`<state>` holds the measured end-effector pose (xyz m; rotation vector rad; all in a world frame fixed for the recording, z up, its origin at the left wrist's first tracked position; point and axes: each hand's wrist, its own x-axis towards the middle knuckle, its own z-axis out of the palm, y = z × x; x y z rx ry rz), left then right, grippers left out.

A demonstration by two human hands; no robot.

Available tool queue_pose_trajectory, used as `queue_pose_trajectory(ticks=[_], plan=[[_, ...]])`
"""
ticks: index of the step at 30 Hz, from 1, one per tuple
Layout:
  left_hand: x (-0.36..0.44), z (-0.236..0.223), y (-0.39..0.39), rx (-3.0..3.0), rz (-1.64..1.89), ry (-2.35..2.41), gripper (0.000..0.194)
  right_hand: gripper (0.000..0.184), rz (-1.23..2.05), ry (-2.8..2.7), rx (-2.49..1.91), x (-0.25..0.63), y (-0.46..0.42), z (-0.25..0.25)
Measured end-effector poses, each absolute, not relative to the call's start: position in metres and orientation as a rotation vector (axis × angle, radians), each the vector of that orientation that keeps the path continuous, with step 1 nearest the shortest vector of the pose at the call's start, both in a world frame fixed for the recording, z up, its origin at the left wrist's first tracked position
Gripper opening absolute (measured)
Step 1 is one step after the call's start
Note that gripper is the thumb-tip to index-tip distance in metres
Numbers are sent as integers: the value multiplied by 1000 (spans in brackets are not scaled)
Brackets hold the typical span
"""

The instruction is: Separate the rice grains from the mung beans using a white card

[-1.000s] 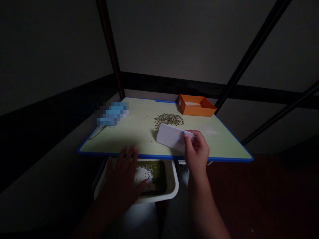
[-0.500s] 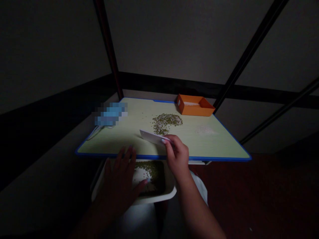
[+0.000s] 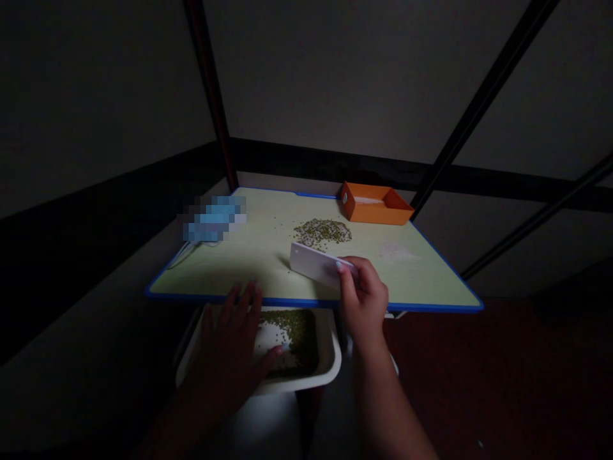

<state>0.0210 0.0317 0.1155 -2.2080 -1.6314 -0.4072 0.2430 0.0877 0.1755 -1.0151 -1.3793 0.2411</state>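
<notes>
My right hand [image 3: 364, 300] is closed on a flat white scraper card [image 3: 316, 264], held tilted over the front half of the pale green tabletop [image 3: 249, 249]. Just behind the card lies a loose heap of small green beans [image 3: 325, 231] mixed with whitish grains. My left hand [image 3: 234, 345] is open, its fingers spread near the table's front edge and above the left part of a white tray [image 3: 330, 367]. Inside that tray, below the table edge, many green beans [image 3: 301, 332] are gathered toward the right side.
An orange box [image 3: 378, 214] with some white stuff inside stands at the back right. In front of it lies a thin patch of whitish grains [image 3: 395, 250]. A blurred-out blue object [image 3: 215, 217] with a white cable rests at the left. Walls close in behind and left.
My right hand and the card have moved right. The near-left tail of the bean heap has shrunk, leaving the heap more compact. My left hand has stayed in place.
</notes>
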Motion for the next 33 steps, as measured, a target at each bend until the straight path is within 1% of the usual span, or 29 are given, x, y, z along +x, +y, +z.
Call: queue_pose_trajectory(ticks=[6,26,33], plan=[[22,117,32,-2205,-400,-1635,79,11,201,-1418,-1065,236,86,175],[22,118,31,-2228,-395,-1640,83,12,315,-1532,-944,217,86,179],[22,117,32,-2231,-428,-1623,84,12,227,-1522,-942,222,79,183]])
